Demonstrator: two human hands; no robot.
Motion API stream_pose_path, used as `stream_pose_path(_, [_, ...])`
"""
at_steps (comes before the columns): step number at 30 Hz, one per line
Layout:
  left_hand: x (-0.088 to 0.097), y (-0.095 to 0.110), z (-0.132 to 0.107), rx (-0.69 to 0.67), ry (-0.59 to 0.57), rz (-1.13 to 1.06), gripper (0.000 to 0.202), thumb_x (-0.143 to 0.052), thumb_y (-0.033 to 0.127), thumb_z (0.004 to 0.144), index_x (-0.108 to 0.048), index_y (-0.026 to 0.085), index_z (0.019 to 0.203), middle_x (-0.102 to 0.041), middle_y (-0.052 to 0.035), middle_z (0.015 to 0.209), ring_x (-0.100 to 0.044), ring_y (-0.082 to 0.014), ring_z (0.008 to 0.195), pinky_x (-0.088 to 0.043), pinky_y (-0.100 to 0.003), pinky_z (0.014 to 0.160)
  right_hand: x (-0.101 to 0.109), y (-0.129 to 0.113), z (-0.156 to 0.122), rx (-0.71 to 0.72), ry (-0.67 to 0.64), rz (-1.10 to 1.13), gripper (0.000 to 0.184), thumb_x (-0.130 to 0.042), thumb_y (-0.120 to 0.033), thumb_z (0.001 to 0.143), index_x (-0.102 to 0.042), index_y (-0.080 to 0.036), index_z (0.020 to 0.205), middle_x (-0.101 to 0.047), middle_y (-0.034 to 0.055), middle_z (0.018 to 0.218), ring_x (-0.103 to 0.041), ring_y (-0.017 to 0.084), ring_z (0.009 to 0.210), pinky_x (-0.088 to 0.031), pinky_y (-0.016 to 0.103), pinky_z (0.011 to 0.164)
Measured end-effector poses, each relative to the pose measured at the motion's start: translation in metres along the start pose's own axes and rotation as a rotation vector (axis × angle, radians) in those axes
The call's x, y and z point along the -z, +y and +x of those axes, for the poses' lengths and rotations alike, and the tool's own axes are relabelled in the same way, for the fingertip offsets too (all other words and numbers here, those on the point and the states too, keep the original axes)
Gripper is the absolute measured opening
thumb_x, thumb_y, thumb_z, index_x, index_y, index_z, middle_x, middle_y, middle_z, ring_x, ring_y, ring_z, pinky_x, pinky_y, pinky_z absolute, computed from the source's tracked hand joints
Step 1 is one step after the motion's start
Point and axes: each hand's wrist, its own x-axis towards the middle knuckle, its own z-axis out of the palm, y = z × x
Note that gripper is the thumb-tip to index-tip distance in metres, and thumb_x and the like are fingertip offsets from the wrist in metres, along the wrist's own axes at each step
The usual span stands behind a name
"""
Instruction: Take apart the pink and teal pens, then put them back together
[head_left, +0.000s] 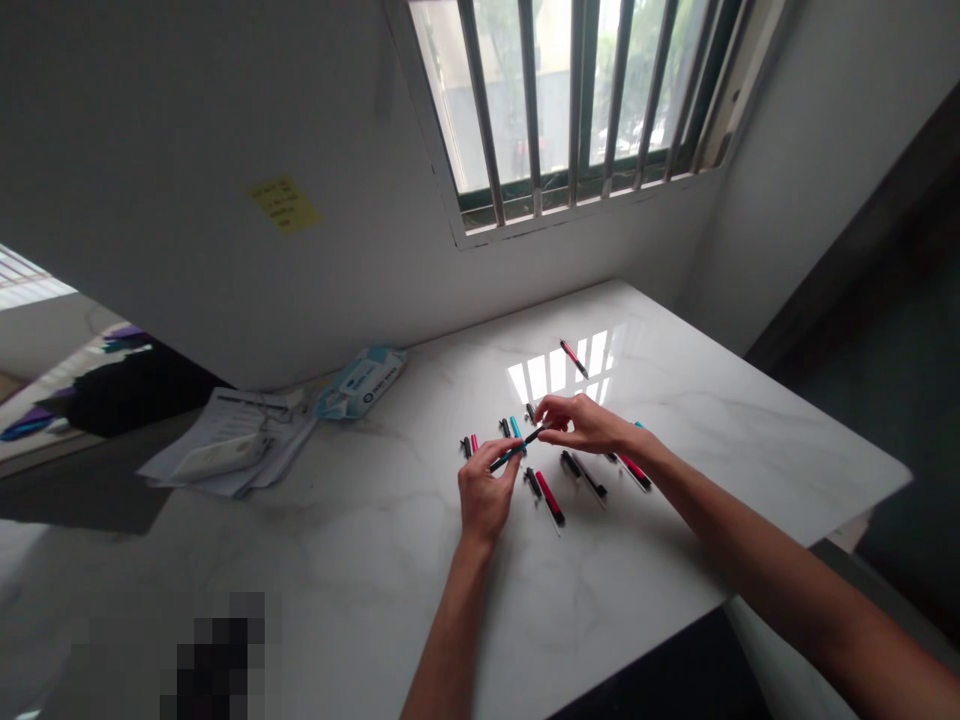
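Note:
My left hand (pixel 487 490) is closed round a dark pen with a blue part (pixel 510 456), tilted up to the right. At the pen's upper end, the fingertips of my right hand (pixel 579 424) pinch the tip; the exact part between them is too small to make out. Beneath and around both hands lie several pen parts. Nearest are a red and black pen barrel (pixel 550 495), a black pen part (pixel 533 484) beside it, and a blue barrel (pixel 515 426). Under my right wrist lies another red and black barrel (pixel 634 470). Black parts (pixel 589 474) rest between them.
A whole red and black pen (pixel 574 358) lies farther back on the white marbled table (pixel 360 590). To the left are a blue wipes packet (pixel 364 383) and papers (pixel 232 440). Behind stands a wall with a yellow note (pixel 284 204) and a barred window (pixel 555 110).

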Motion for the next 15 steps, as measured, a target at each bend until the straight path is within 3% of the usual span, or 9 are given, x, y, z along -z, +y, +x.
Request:
stream_pose_path(3, [0.0001,0.0003,0.0001,0.005,-0.002,-0.003,0.014,-0.07,0.028,0.092,-0.081,0.026,0.102,-0.08,-0.0037,0.103,-0.075,-0.0216,0.097,-0.06,-0.036,0.091,0.0,-0.0007,0.0,-0.009,-0.003,0.001,0.024,-0.068,-0.041,0.095,-0.071,-0.017,0.089,-0.071,0.0019,0.072,-0.061,0.013,0.065,-0.047,0.024,0.063])
stream_pose_path(15, [0.0002,-0.0003,-0.0004,0.016,-0.017,0.001,0.015,-0.07,0.026,0.093,-0.08,0.027,0.103,-0.079,-0.004,0.104,-0.074,-0.0217,0.099,-0.059,-0.037,0.092,-0.0003,-0.0004,0.0006,-0.019,-0.012,0.002,0.025,-0.067,-0.041,0.095,-0.071,-0.017,0.09,-0.067,0.0002,0.07,-0.057,0.012,0.063,-0.043,0.024,0.061])
